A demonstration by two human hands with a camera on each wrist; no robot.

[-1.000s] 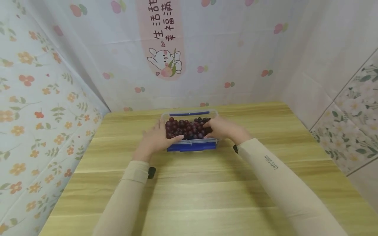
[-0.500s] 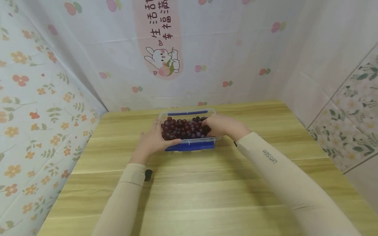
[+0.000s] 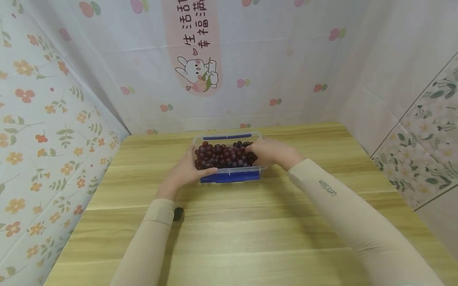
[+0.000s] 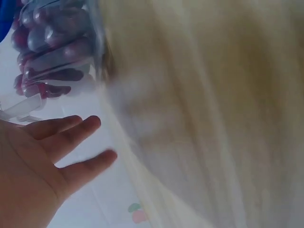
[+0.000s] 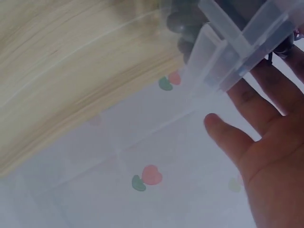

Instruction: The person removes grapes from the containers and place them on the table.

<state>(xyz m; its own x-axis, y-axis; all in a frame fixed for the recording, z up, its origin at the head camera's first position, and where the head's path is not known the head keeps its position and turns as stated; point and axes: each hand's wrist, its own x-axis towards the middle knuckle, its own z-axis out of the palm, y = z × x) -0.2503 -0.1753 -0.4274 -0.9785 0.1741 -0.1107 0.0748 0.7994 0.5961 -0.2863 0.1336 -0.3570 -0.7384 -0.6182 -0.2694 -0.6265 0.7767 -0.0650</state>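
Note:
A clear plastic box [image 3: 229, 171] with blue clips sits near the table's far edge. Reddish-purple grapes [image 3: 222, 155] fill it, with darker ones at the right. Across its left end lies my left hand [image 3: 182, 171], fingers along the side and thumb straight at the front rim. The left wrist view shows those fingers [image 4: 76, 137] straight and spread. My right hand [image 3: 273, 153] reaches over the right rim, its thumb and fingers curled round dark grapes [image 5: 285, 50]. Its little finger [image 5: 228, 133] stays outside the wall. The right fingertips are partly hidden inside the box.
The box stands on a wood-grain table [image 3: 232, 230]. Behind it hangs a white cloth [image 3: 286, 75] with fruit prints, and a floral cloth [image 3: 64, 143] hangs at the left. A small black device [image 3: 178, 214] sits at my left wrist.
My right hand has reached a little deeper among the grapes at the right end. My left hand stays at the box's left end, and the box has hardly moved.

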